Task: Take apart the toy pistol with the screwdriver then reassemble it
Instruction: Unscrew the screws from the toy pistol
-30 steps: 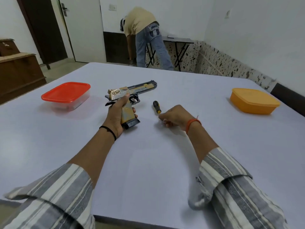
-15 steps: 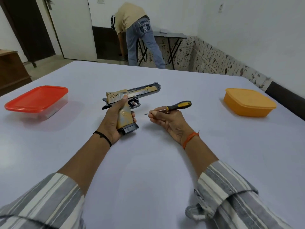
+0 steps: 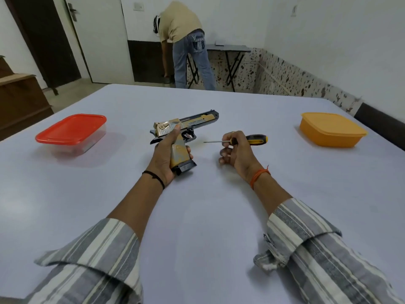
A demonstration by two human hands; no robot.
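The toy pistol (image 3: 186,130) is held just above the centre of the white table (image 3: 197,216), muzzle pointing right and away from the wearer. Its grip is largely covered by the left hand (image 3: 168,154), whose fingers are wrapped round it, thumb laid along the rear of the slide; only the fingertips show on the far side. The slide is tan and gold over a dark frame, with worn, mottled tan paint on the grip panel and a black magazine base protruding below. Lettering on the slide is too small to be read with confidence. No screws can be made out.

The screwdriver (image 3: 241,140) is pinched at the collar by the right hand (image 3: 235,152), between thumb and curled fingers. The thin metal shaft points left toward the pistol, with a clear gap left between tip and trigger guard. The handle is black with yellow inlay, glossy; its front end is hidden by the fingers. The tip type cannot be determined.

A clear plastic box with a red lid (image 3: 71,133) stands to the left, lid on; the contents are seen only as vague shapes through the wall. An opaque orange lidded box (image 3: 332,130) stands to the right; its contents are hidden.

Striped grey-and-cream sleeves are cut off by the lower edge. Beyond the table, a person (image 3: 186,40) is bent forward beside a folding table (image 3: 228,49), head hidden.
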